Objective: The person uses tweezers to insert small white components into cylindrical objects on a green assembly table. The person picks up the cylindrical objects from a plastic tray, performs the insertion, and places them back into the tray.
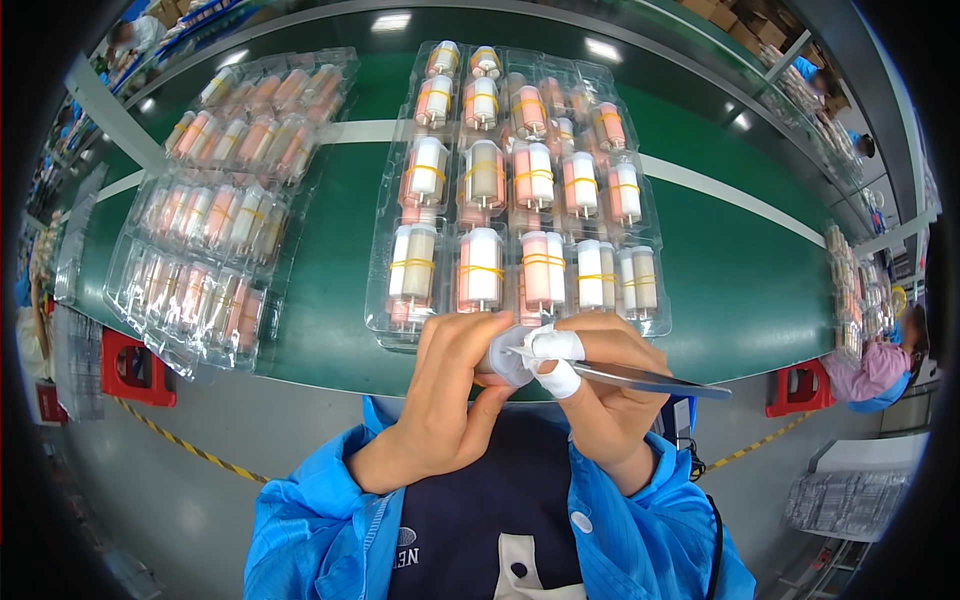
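Note:
Just past the near edge of the green work surface, my left hand [448,385] is wrapped round a cylindrical part [512,362] with a translucent greyish end cap turned up. My right hand [622,385] grips metal tweezers [665,380], whose broad end sticks out to the right. White tape covers my right thumb and forefinger. The tweezers' tips are at the cap; the fingers make it hard to see whether they pinch anything. Beyond my hands lies a clear plastic tray [382,300] of pink, white and grey cylinders, bundled with yellow rubber bands.
More clear trays [190,340] of similar cylinders lie on the green surface [335,260] to the left. Further trays [845,300] sit at the far right, near a person in pink [865,372]. Red stools [140,372] stand on the floor at either side.

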Demonstrator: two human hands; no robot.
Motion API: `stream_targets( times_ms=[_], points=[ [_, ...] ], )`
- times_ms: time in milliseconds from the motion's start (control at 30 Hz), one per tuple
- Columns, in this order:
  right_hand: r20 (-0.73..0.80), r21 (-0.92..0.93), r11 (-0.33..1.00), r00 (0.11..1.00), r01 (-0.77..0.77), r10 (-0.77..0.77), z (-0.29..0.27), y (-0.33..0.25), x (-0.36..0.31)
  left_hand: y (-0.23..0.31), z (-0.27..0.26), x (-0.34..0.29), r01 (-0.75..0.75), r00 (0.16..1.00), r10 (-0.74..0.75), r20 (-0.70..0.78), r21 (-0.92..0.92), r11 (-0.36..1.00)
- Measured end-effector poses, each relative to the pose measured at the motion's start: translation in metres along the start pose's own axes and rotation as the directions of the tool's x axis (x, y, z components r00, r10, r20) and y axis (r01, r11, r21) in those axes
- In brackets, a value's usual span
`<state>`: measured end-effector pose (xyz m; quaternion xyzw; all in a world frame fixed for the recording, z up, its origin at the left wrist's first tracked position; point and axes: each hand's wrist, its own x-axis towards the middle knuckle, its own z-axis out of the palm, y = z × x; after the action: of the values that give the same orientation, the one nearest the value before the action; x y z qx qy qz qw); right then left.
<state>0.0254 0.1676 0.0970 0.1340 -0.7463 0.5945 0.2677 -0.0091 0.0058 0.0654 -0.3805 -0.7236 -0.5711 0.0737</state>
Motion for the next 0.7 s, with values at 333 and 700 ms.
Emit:
stream_targets(
  times_ms=[333,700],
  points=[
    [0.085,-0.025,0.998,0.995,-0.055,0.057,-0.005,-0.005,0.005,-0.002,0.002,-0.002,-0.014,1.0,0.013,0.015,0.068,0.998],
    [-0.346,0.134,0.973,0.929,0.189,-0.133,-0.052,0.013,0.016,0.04,-0.047,0.035,0.149,0.977,-0.151,0.149,0.028,0.989]
  ],
)
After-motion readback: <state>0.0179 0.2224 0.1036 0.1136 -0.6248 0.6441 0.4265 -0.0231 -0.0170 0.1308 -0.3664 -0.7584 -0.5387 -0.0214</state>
